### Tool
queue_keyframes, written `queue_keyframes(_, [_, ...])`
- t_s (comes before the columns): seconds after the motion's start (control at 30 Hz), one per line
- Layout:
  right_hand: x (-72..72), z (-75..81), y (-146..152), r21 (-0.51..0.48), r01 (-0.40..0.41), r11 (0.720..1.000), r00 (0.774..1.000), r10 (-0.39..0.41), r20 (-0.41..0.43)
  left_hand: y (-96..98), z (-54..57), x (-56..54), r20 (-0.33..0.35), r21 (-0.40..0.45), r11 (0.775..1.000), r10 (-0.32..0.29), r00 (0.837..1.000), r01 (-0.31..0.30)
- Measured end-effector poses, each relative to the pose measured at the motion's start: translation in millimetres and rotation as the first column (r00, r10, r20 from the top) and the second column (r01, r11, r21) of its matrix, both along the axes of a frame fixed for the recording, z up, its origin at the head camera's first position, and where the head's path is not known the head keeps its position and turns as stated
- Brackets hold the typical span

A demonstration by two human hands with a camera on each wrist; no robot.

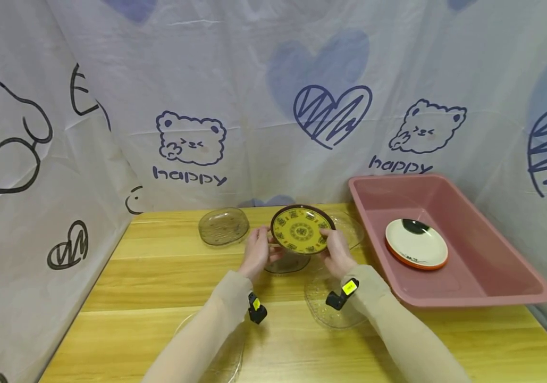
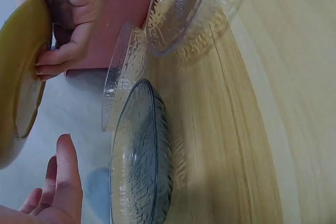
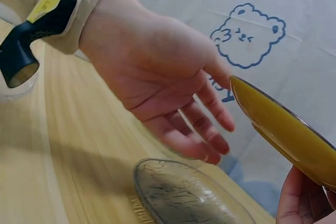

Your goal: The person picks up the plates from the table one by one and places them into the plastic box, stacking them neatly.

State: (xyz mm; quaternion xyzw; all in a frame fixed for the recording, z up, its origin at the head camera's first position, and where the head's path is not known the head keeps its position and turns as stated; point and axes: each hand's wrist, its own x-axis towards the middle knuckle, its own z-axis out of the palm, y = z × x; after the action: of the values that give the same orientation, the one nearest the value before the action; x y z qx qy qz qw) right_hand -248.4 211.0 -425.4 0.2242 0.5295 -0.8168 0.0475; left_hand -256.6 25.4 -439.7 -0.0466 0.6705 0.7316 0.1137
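A yellow patterned plate (image 1: 302, 230) with a dark rim is held up above the table, its face tilted toward me. My right hand (image 1: 337, 254) grips its right edge, thumb on the face and fingers underneath, as the left wrist view shows. On the other side, my left hand (image 1: 256, 251) is beside the plate with its fingers extended. In the right wrist view the left hand's thumb comes right up to the rim of the plate (image 3: 283, 129). Below the plate stands a clear, greyish glass dish (image 1: 288, 264), partly hidden by it.
Another oval glass dish (image 1: 224, 227) stands at the back left. More clear glass dishes lie near the right arm (image 1: 323, 306), behind the right hand (image 1: 351, 229) and under the left forearm (image 1: 227, 356). A pink basin (image 1: 488, 276) at right holds stacked plates, a white one (image 1: 419, 247) on top.
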Motion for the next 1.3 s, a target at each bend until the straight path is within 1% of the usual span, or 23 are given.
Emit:
queue_keyframes(0.2, [0.6,12.1,11.1,-0.019,0.020,1.000,0.999,-0.020,-0.028,10.5,2.4,-0.6,-0.019,-0.008,1.000,0.019,1.000,-0.020])
queue_keyframes(0.4, [-0.5,27.4,24.9,-0.047,0.064,0.997,0.997,-0.066,-0.032,19.6,4.4,1.8,-0.047,-0.012,1.000,-0.012,0.999,0.011])
queue_keyframes(0.53, [-1.8,38.1,36.4,-0.122,0.074,0.990,0.996,-0.078,-0.031,26.8,7.9,3.2,-0.064,-0.033,0.999,-0.019,0.998,0.017])
queue_keyframes(0.7, [-0.8,51.6,53.9,-0.186,0.093,0.978,0.995,-0.098,-0.021,36.4,11.9,4.2,-0.103,-0.089,0.995,-0.044,0.994,0.035])
queue_keyframes(0.8, [0.4,58.5,63.7,-0.187,0.112,0.976,0.993,-0.117,-0.015,41.9,13.7,5.5,-0.138,-0.133,0.989,-0.075,0.988,0.056])
queue_keyframes(0.9, [1.3,62.8,73.5,-0.208,0.137,0.969,0.990,-0.141,-0.006,48.0,15.1,7.8,-0.179,-0.167,0.982,-0.112,0.977,0.082])
queue_keyframes(1.03, [2.0,65.4,88.4,-0.248,0.149,0.957,0.988,-0.153,0.005,57.6,18.6,12.1,-0.240,-0.244,0.963,-0.175,0.955,0.115])
queue_keyframes(1.17, [2.3,66.1,104.3,-0.264,0.156,0.952,0.987,-0.159,0.009,67.2,21.4,15.9,-0.297,-0.359,0.923,-0.253,0.921,0.138])
queue_keyframes(1.2, [2.2,66.1,108.5,-0.265,0.157,0.952,0.987,-0.160,0.009,69.5,22.1,16.9,-0.311,-0.395,0.908,-0.273,0.910,0.137])
queue_keyframes(1.3, [3.2,65.8,120.9,-0.277,0.163,0.947,0.986,-0.166,0.013,77.5,21.7,18.7,-0.360,-0.451,0.882,-0.321,0.876,0.138])
